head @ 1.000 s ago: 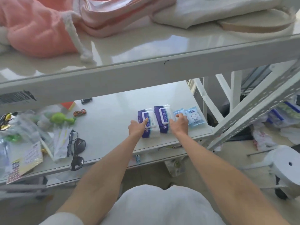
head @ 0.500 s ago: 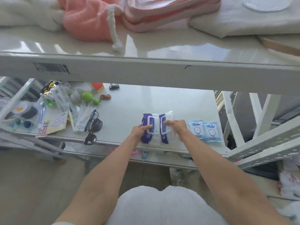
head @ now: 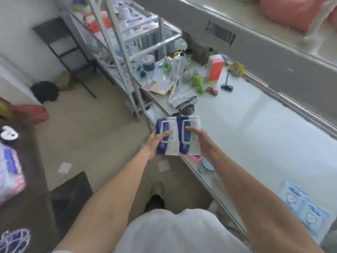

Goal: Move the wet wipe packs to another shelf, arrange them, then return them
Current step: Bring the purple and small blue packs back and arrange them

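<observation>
Two purple-and-white wet wipe packs are held side by side in the air, just off the front edge of the white shelf (head: pixel 255 136). My left hand (head: pixel 155 143) grips the left pack (head: pixel 165 130) with its thumb on the lid. The right pack (head: pixel 188 125) sits in my right hand (head: pixel 202 143), thumb across its lid. Two small light-blue wipe packets (head: pixel 302 209) lie on the shelf at the lower right, by my right forearm.
Farther along the shelf lie black glasses (head: pixel 186 105), a green toy (head: pixel 197 82), toy cars (head: pixel 212 90), an orange box (head: pixel 215 69) and papers. Another white rack (head: pixel 127 44) stands beyond. A dark table (head: pixel 23 198) with printed items is at left. The upper shelf (head: pixel 273 41) overhangs.
Both packs have been lifted off the shelf and carried left, past its edge. My view has swung to the left, so the light-blue packets now sit at the lower right.
</observation>
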### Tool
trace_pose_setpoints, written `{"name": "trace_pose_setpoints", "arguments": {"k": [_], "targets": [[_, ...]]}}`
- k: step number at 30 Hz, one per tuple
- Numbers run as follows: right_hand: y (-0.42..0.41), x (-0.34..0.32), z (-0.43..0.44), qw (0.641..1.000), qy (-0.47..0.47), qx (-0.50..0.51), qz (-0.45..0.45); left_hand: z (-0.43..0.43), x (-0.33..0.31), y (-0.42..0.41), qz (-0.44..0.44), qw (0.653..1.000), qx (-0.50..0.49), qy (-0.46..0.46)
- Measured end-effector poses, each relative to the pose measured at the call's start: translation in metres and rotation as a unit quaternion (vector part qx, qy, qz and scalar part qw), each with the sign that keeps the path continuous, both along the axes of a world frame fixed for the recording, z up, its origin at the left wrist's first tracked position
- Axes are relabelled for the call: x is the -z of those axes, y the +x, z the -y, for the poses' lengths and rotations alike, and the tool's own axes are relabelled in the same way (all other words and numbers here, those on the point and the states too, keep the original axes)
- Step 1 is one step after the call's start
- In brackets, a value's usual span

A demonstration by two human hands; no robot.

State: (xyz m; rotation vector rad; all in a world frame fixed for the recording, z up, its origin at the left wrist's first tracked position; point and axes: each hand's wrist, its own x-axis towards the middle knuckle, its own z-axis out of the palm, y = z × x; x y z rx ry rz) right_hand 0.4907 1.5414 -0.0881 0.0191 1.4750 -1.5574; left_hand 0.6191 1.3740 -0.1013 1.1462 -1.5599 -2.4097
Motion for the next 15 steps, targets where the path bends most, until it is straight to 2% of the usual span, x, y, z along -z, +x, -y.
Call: {"name": "trace_pose_setpoints", "arguments": {"k": [7,15], "targets": [[0.084,0.02,0.149,0.974,0.03,-0.223,0.025,0.076,0.02,0.143,0.056,0.972,-0.229,-0.006],[0.139,0.034,0.262,0.942,0.064,-0.329,0.03,0.152,0.052,0.217,0.052,0.944,-0.321,0.052]]}}
